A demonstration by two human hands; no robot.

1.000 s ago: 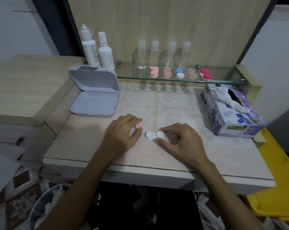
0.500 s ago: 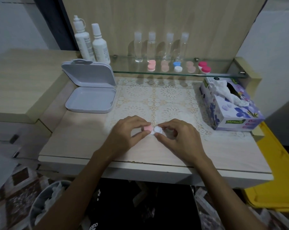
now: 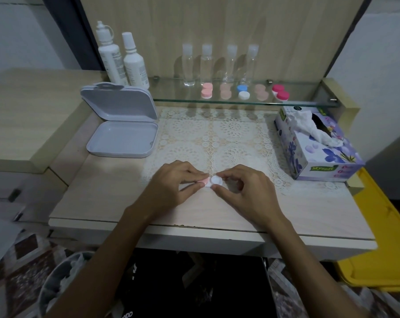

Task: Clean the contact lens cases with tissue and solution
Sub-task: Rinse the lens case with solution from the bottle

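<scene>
A white contact lens case (image 3: 215, 180) sits at the middle of the table on the lace mat (image 3: 219, 138). My right hand (image 3: 244, 191) pinches it between thumb and forefinger. My left hand (image 3: 173, 184) pinches a pink cap (image 3: 205, 180) and holds it against the left well of the case. Two white solution bottles (image 3: 123, 60) stand at the back left. A purple tissue box (image 3: 318, 145) with a tissue sticking out stands at the right.
A glass shelf (image 3: 309, 103) at the back carries several clear bottles (image 3: 219, 63) and several small lens cases (image 3: 243, 92). An open grey hinged box (image 3: 123, 138) lies at the left. A yellow bin (image 3: 382, 244) stands at the right, a waste basket (image 3: 63, 283) below left.
My left hand brought the pink cap from beside the case onto its left well. Both hands closed together over the case, which shifted slightly on the mat.
</scene>
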